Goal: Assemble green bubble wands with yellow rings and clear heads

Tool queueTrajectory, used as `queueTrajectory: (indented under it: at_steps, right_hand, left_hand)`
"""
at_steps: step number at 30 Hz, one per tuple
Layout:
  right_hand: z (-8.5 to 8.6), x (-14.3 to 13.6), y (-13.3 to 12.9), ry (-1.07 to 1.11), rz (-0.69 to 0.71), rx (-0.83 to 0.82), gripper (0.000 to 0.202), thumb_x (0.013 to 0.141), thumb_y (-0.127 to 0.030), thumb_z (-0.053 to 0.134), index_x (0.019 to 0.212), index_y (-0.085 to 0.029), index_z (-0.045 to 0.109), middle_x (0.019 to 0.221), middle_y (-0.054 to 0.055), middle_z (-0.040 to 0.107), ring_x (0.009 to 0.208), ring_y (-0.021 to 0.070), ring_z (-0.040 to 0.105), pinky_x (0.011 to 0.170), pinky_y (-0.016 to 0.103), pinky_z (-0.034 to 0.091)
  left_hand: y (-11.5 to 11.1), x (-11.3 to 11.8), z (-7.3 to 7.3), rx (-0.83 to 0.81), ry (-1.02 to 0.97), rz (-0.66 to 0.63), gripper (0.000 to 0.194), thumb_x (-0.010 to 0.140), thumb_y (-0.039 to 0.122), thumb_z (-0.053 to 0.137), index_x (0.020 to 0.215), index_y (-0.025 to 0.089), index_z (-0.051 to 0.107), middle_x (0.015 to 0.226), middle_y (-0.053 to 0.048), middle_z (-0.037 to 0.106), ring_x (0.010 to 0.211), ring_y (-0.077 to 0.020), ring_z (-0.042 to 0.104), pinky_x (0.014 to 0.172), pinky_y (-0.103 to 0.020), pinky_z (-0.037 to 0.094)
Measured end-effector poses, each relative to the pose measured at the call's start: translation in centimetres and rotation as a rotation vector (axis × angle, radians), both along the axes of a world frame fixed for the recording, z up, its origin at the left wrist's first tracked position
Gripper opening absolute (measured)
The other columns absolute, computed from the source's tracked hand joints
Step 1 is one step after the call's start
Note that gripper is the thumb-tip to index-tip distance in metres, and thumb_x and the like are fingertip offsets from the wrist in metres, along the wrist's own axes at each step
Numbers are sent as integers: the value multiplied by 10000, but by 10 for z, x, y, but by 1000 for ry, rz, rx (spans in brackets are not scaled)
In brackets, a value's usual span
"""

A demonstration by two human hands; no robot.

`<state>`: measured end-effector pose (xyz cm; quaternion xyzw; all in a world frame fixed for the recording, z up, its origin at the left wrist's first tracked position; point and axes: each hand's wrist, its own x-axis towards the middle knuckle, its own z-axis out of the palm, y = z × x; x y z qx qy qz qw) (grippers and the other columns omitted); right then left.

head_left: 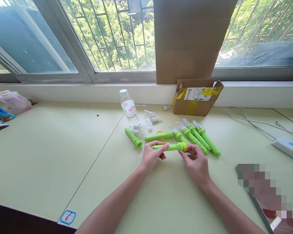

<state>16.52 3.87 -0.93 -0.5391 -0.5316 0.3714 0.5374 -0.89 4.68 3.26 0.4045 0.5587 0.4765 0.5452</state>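
Observation:
A green tube (172,147) lies level between my two hands. My left hand (154,152) is closed round its plain left end. The fingers of my right hand (195,159) pinch the other end, where a yellow ring (185,146) sits around the tube. Just behind are another green tube (158,136) with a threaded end and a loose yellow ring (162,140). A short green tube (133,137) lies to the left, its threaded opening facing me. Several green tubes with clear tops (202,138) lie side by side beyond my right hand.
Clear plastic caps (148,123) lie behind the tubes beside an upright water bottle (130,109). A cardboard box (196,99) stands at the back. A power strip (288,148) with cables and a phone (256,204) are at the right. Bags (13,101) lie far left.

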Motion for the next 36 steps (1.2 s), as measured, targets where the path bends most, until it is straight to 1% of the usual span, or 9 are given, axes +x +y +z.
queueTrajectory:
  at_steps: [4,9,12,15,19,23,28,32,36]
  right_hand:
    - [1,0,-1,-21,8,3,295,764,-409,708,904,-210,541,951,68,645,891,233,667,674,341,572]
    - [1,1,0,-30,-7,-3,295,769,-429,697,885,-204,544,938,76,648,878,240,663,685,365,575]
    - [-1,3,2,-16,-22,-11,307,764,-435,702,884,-199,547,911,75,654,845,241,665,705,391,576]
    - [-3,5,3,12,-29,-11,322,757,-439,709,887,-194,545,951,89,656,836,242,666,724,414,577]
    - [-1,3,3,28,-18,6,331,744,-429,723,886,-193,539,1069,115,637,868,243,663,745,419,580]
    - [2,0,1,14,23,14,336,752,-422,717,918,-207,519,1132,115,619,909,242,657,735,399,581]
    - [0,0,-1,-55,-2,19,298,787,-431,679,922,-215,525,1159,113,613,955,245,635,728,391,572]
    - [-1,0,0,-62,-13,40,279,795,-423,673,904,-207,534,1128,115,625,975,249,625,732,390,571]
    - [-2,2,1,-49,-17,57,285,787,-430,680,881,-194,549,1133,124,623,898,242,646,721,406,576]
  left_hand:
    - [1,0,-3,-24,-2,5,351,673,456,769,750,142,633,452,28,569,390,-83,531,462,-190,453]
    - [2,-2,-4,-9,-46,-67,364,708,476,735,763,152,580,672,-42,692,435,-90,573,482,-213,476]
    - [1,-2,-5,7,-92,-137,374,667,432,779,829,166,572,691,-23,679,511,-115,610,515,-234,505]
    - [0,-2,-5,27,-105,-174,405,622,382,819,869,172,576,632,13,640,535,-126,612,530,-245,515]
    - [-2,-1,-3,34,-41,-133,357,638,392,807,802,161,589,615,2,659,495,-109,597,553,-238,510]
    - [-3,-1,0,10,-4,-99,355,643,415,801,735,153,579,602,-11,667,471,-108,594,522,-225,494]
    - [-2,0,0,-20,-39,-84,368,649,427,795,711,152,559,559,-6,646,459,-115,594,518,-229,498]
    - [-2,1,-2,-26,-54,-83,378,655,428,790,699,148,540,553,-6,634,448,-112,586,502,-229,495]
    - [-1,1,-3,1,-66,-78,377,665,423,783,760,153,537,606,-4,634,482,-109,594,519,-233,512]
